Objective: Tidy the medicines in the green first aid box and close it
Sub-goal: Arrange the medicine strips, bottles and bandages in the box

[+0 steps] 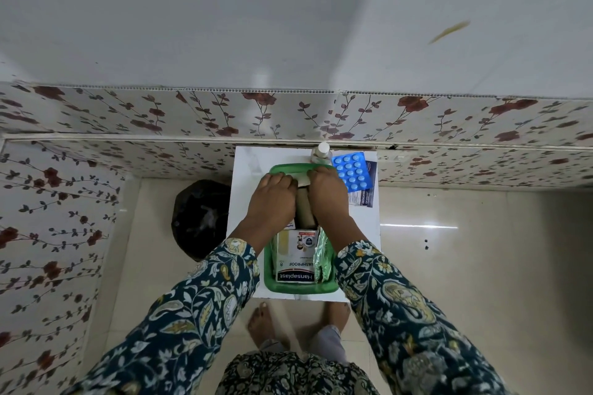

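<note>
The green first aid box (pixel 300 288) stands open on a small white table (pixel 247 163). Both hands reach into its far half. My left hand (pixel 272 199) and my right hand (pixel 327 196) each pinch an end of a whitish flat packet (pixel 301 179) near the box's far rim. Between the hands lies an olive-brown roll (pixel 305 213). A Hansaplast box (pixel 295 261) and a silver-green foil strip (pixel 322 261) lie in the near half. Outside the box, to the right, rest a blue blister strip (pixel 351 170) on a dark blue packet (pixel 364 197) and a clear bottle (pixel 322 154).
The table stands against a floral-patterned wall (pixel 128 112) on a shiny tiled floor (pixel 465 250). A black bag (pixel 200 218) sits on the floor to the table's left. My bare feet (pixel 266 321) are below the table's near edge.
</note>
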